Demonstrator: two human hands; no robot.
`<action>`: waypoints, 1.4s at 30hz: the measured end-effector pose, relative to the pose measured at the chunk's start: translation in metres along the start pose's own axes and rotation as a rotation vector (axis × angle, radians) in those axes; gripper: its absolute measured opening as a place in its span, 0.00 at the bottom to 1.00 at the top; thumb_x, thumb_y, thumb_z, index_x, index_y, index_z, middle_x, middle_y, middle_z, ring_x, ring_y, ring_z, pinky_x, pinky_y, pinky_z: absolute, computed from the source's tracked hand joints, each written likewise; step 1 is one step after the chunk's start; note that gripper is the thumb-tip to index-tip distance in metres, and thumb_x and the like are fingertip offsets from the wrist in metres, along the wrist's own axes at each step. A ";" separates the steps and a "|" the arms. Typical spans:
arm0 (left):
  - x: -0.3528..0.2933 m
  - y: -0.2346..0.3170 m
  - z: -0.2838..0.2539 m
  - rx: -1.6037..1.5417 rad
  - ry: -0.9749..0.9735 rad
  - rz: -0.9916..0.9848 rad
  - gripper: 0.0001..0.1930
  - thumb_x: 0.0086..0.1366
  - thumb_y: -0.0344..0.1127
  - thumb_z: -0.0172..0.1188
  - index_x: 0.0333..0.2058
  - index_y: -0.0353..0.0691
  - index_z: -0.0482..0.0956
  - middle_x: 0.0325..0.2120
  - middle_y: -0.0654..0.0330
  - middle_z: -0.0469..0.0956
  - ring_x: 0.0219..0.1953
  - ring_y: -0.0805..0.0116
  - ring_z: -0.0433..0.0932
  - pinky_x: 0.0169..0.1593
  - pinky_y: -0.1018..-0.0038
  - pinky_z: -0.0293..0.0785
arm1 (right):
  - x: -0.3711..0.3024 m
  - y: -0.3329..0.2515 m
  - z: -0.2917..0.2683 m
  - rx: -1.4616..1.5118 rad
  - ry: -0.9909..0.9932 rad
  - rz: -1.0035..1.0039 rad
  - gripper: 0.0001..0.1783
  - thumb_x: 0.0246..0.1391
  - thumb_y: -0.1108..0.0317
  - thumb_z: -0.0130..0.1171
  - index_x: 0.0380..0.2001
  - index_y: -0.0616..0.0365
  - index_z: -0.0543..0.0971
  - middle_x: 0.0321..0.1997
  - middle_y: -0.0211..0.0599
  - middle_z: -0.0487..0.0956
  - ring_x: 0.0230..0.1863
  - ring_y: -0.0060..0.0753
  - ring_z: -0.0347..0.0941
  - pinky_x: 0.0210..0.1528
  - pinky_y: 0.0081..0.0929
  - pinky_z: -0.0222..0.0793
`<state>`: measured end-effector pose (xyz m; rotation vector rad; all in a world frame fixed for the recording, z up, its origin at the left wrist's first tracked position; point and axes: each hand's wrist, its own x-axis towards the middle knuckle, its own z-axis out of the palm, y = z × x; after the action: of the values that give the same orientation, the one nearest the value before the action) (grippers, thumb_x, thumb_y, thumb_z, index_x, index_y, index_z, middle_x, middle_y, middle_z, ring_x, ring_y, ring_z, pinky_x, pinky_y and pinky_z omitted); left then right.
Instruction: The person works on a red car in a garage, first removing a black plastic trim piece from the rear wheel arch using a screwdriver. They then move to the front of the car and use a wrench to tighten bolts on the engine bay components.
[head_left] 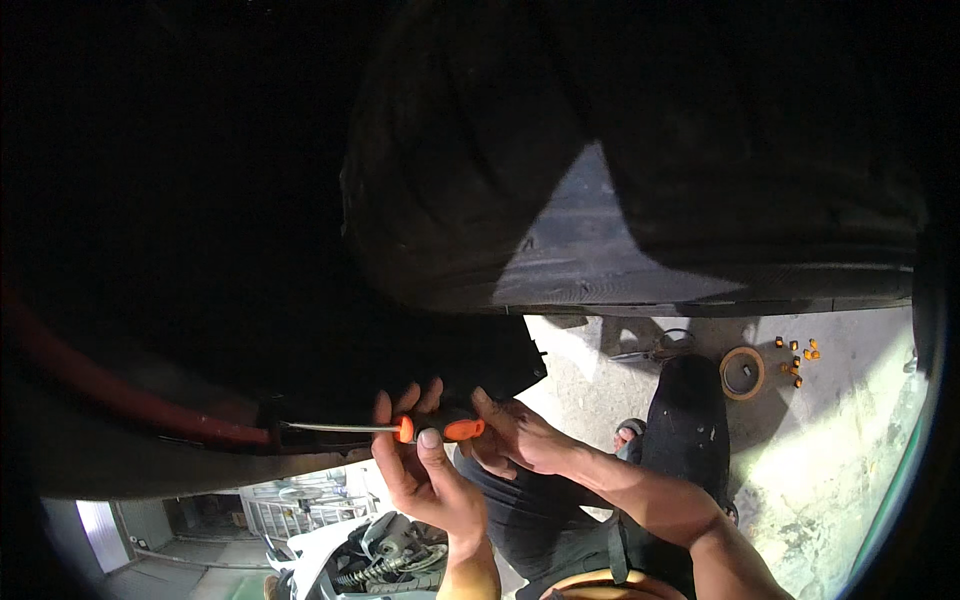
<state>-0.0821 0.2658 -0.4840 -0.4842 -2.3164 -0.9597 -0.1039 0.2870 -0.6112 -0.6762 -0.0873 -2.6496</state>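
A screwdriver (340,428) with an orange and black handle lies sideways between my hands, its metal shaft pointing left. The tip meets or lies close to the dark edge by the red body panel (215,428); exact contact is hard to tell. My left hand (435,480) grips the front of the handle, thumb on the near side and fingers behind it. At the rear end of the handle, the fingers of my right hand (520,438) close around it. Part of the handle is hidden by my fingers. Just above my hands sits a dark panel (480,350), mostly in shadow.
A large dark tyre (450,220) fills the space overhead. On the concrete floor to the right are a tan ring-shaped roll (729,382) and several small orange and black pieces (797,366). My bent knee (690,410) is below the tyre. A motorcycle (375,560) stands lower left.
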 end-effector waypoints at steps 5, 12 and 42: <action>-0.006 -0.002 -0.003 0.039 0.098 -0.063 0.21 0.61 0.22 0.62 0.51 0.31 0.67 0.47 0.49 0.75 0.46 0.56 0.81 0.50 0.66 0.80 | -0.002 -0.003 0.031 0.032 0.227 -0.187 0.22 0.69 0.51 0.45 0.44 0.62 0.75 0.33 0.34 0.77 0.26 0.21 0.73 0.28 0.21 0.72; -0.003 0.000 0.010 0.051 0.093 0.046 0.17 0.71 0.35 0.54 0.53 0.32 0.67 0.48 0.50 0.76 0.44 0.55 0.82 0.51 0.65 0.79 | 0.008 0.008 0.002 0.066 0.119 -0.208 0.15 0.67 0.59 0.51 0.45 0.61 0.75 0.36 0.35 0.79 0.30 0.23 0.77 0.32 0.21 0.75; 0.003 -0.012 -0.008 -0.086 0.119 -0.030 0.10 0.61 0.25 0.62 0.42 0.29 0.79 0.35 0.50 0.81 0.35 0.65 0.79 0.39 0.73 0.73 | 0.059 -0.083 0.116 -0.413 0.140 -0.439 0.10 0.62 0.71 0.51 0.42 0.60 0.79 0.46 0.37 0.79 0.46 0.32 0.76 0.45 0.33 0.73</action>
<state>-0.0873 0.2522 -0.4840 -0.4166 -2.1891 -1.0767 -0.1322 0.3594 -0.4781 -0.6519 0.4071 -3.1701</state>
